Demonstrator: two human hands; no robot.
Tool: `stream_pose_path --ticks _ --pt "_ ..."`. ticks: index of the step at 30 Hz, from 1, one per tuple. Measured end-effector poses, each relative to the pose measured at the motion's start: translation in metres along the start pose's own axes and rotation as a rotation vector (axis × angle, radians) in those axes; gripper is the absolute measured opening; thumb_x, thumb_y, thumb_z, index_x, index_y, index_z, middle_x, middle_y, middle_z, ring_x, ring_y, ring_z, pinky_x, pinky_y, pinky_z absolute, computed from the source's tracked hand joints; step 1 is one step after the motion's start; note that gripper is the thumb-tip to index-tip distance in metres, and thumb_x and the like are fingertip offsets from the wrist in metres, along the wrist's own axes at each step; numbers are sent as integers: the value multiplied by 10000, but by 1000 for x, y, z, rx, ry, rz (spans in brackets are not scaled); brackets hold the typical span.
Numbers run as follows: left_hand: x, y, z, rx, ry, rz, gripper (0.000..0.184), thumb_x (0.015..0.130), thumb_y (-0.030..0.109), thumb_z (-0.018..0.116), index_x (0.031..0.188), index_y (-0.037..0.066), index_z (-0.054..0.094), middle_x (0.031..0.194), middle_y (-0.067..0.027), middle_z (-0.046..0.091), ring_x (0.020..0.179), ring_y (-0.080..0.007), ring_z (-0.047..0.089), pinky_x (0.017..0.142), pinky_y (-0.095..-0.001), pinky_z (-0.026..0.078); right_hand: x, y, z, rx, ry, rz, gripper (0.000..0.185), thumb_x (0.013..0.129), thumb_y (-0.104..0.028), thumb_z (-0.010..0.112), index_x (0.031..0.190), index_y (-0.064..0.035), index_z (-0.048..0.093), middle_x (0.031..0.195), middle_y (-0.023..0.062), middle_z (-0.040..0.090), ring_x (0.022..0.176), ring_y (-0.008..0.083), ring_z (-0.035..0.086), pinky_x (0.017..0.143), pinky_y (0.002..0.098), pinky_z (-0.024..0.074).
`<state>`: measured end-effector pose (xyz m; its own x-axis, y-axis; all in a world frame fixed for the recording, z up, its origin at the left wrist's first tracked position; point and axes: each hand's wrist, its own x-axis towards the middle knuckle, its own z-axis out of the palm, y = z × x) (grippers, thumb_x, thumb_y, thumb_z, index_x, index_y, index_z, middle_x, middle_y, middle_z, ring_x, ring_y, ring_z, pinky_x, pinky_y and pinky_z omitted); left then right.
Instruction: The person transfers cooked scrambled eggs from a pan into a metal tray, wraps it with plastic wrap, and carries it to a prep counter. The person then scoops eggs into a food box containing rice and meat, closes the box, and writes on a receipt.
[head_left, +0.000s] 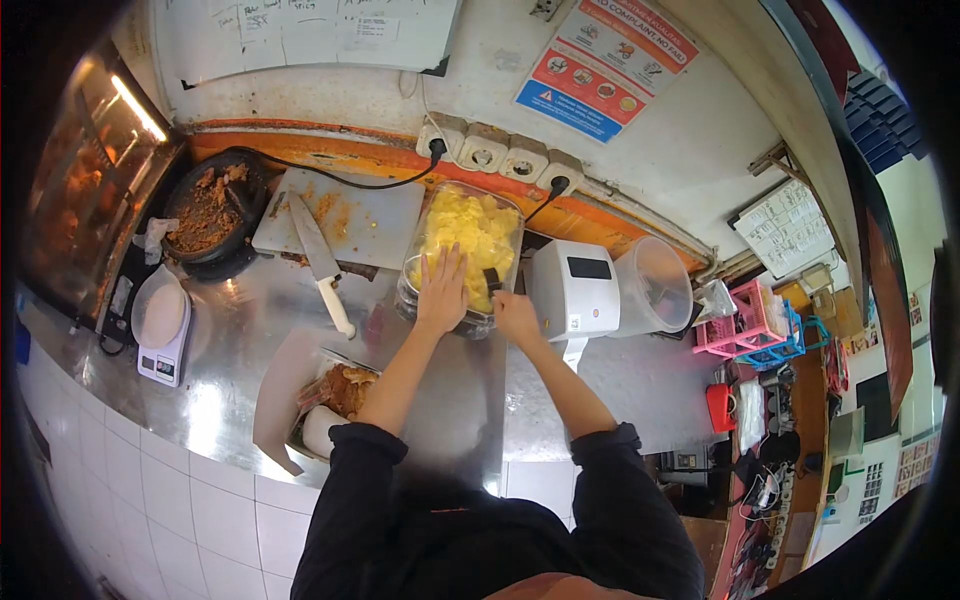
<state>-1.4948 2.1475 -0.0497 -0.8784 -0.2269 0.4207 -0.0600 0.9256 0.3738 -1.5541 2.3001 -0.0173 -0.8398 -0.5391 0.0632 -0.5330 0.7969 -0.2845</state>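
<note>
Metal counter (430, 400): ran below a wall with sockets. White machine (575, 290): stood right of the clear tub (518, 240). Cutting board (385, 215): lay left of it, knife (318, 250) across its front edge. Left hand (443, 292): laid flat, unclenched, on yellow pieces (462, 222). Right hand (515, 318): clenched around a dark tool (491, 279) at the tub's side. Tub: held the yellow pieces. Black bowl (253, 200): held brown crumbs.

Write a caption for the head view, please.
Left hand on yellow food in a clear tub, right hand at its edge; knife and board nearby.
</note>
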Motion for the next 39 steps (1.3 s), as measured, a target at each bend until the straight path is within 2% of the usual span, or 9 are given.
stream_pose_path --ticks 4,6,9,12,16,20,22,24,39 --pt "1 -3 8 144 -94 21 530 832 235 433 1323 52 354 1430 -91 253 1340 -234 181 1088 -502 66 16 22 22 481 154 -156 187 841 -207 563 842 -25 608 629 150 585 538 229 549 513 332 431" --pt "-1 -3 9 130 -99 26 530 831 231 431 1324 54 353 1430 -88 254 1339 -232 181 1088 -503 65 16 27 19 1178 -276 232 173 889 -212 522 810 -62 552 577 6 472 477 85 410 436 227 328" --pt "0 -6 7 101 -125 31 526 836 233 422 1330 67 351 1438 -92 231 1345 -245 158 1081 -523 48 1 30 10 1471 -368 315 140 918 -203 485 837 -90 503 605 -61 371 462 36 330 414 183 240" --pt "2 -6 0 1 -88 8 515 819 245 459 1306 91 393 1424 -120 236 1338 -281 156 1070 -551 25 -12 36 8 1710 -394 364 142 906 -201 509 871 -64 521 594 -38 390 449 55 330 387 210 243" --pt "13 9 -26 -128 112 -123 463 718 264 621 1147 115 532 1265 -154 385 1229 -317 299 1041 -558 94 -21 26 9 1740 -313 431 172 902 -204 520 959 -46 555 591 -38 390 454 54 337 391 206 253" --pt "9 23 -26 -194 36 -28 433 649 245 692 1036 105 558 1055 -112 466 1073 -279 405 999 -525 186 -19 10 6 1532 6 518 162 890 -172 526 976 -36 537 588 -34 400 435 49 338 373 199 251" --pt "2 29 -17 -212 67 -184 410 629 261 717 977 108 562 990 -85 475 1020 -257 424 939 -494 242 -12 13 7 1459 95 557 185 885 -167 528 992 -17 544 586 -31 409 430 51 339 364 200 251" --pt "-1 33 -9 -202 81 -215 406 630 252 713 978 108 561 997 -90 474 1020 -260 423 933 -493 243 -9 15 3 1467 36 541 270 865 -148 543 1061 35 561 586 -12 462 467 62 406 399 201 305" --pt "-8 41 0 -136 122 -308 448 602 196 694 1009 91 537 1048 -101 450 1050 -271 401 953 -509 221 -21 8 3 1266 131 552 209 865 -154 554 992 9 589 583 -31 445 443 49 370 383 197 295"
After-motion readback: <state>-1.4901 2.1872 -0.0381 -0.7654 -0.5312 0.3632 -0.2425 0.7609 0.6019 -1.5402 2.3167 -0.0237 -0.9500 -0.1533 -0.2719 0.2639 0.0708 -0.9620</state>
